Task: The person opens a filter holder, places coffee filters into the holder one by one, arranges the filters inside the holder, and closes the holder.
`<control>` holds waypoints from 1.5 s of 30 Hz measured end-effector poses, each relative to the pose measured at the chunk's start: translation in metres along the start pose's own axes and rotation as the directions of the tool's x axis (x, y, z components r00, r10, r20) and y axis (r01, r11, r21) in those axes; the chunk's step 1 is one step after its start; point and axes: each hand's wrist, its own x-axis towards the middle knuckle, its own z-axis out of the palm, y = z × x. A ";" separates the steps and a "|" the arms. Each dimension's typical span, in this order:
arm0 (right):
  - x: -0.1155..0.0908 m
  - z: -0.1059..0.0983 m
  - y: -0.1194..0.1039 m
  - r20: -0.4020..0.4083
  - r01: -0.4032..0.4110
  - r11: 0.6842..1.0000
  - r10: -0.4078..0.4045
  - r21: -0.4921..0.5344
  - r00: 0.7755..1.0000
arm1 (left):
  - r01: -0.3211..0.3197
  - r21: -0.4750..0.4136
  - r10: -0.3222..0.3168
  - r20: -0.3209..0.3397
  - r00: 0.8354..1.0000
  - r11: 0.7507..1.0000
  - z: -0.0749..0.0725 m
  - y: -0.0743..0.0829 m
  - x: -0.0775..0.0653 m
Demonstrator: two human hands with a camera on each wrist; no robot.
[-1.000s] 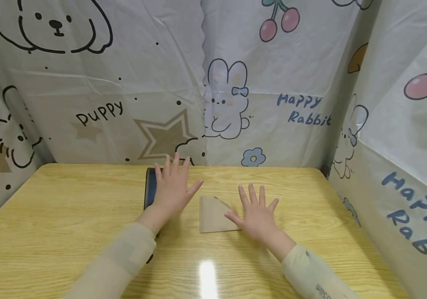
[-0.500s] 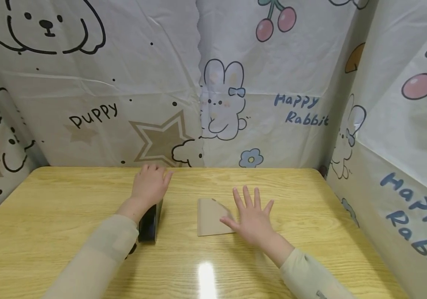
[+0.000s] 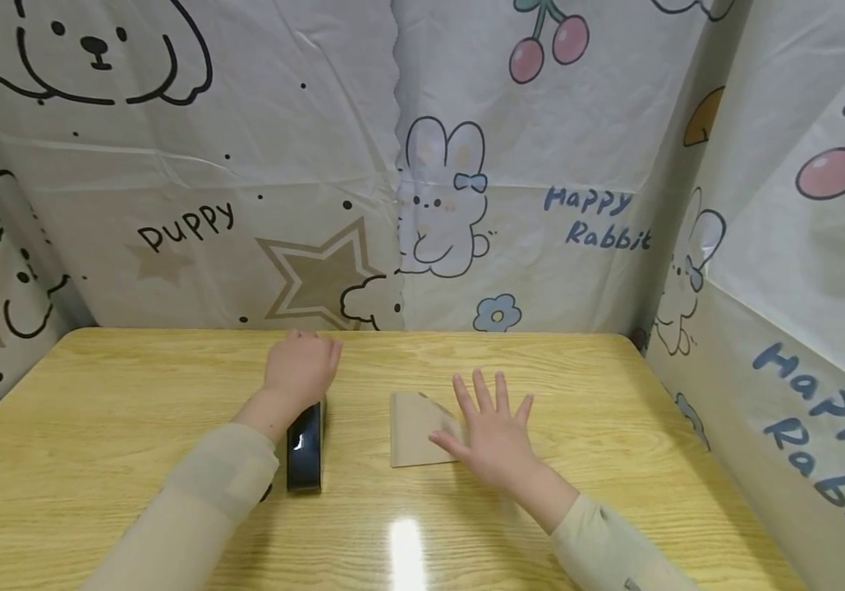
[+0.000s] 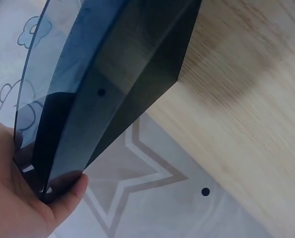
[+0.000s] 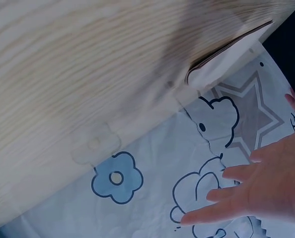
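Observation:
In the head view my left hand (image 3: 302,369) grips the far end of a narrow, glossy dark case (image 3: 305,450) that stands on edge on the table. The left wrist view shows the case (image 4: 137,74) with smoky see-through sides, its corner held between thumb and fingers. A tan paper coffee filter (image 3: 420,431), folded flat, lies right of the case. My right hand (image 3: 499,435) is spread beside it, the thumb over the filter's right part; whether they touch I cannot tell. The filter's edge (image 5: 227,57) also shows in the right wrist view.
The wood-grain table (image 3: 134,410) ends at a printed curtain (image 3: 282,164) at the back, and another curtain (image 3: 799,287) hangs along the right. A small black thing (image 3: 267,492) peeks out beside the left sleeve, mostly hidden.
My left hand, spread above the case a second ago, has closed on its far end. The case has tipped more upright and shifted slightly right. My right hand has drifted slightly left.

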 end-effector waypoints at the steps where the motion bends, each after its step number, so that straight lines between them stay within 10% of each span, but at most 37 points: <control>1: 0.000 0.000 -0.001 -0.004 0.004 1.000 -0.004 0.000 1.000 | -0.005 0.008 0.005 -0.002 1.000 1.000 -0.001 0.001 0.000; 15: -0.002 -0.001 -0.018 -0.064 0.126 0.980 -0.117 0.157 0.991 | -0.044 0.095 0.048 -0.044 0.998 0.995 -0.010 0.029 -0.017; 37: 0.000 0.005 -0.065 0.118 0.193 0.928 -0.241 0.319 0.963 | 0.146 -0.022 -0.143 0.085 0.986 0.989 -0.014 0.072 -0.037; 45: 0.001 0.005 -0.070 0.143 0.198 0.937 -0.247 0.289 0.958 | 0.030 -0.234 0.030 0.250 0.968 0.972 -0.020 0.056 -0.037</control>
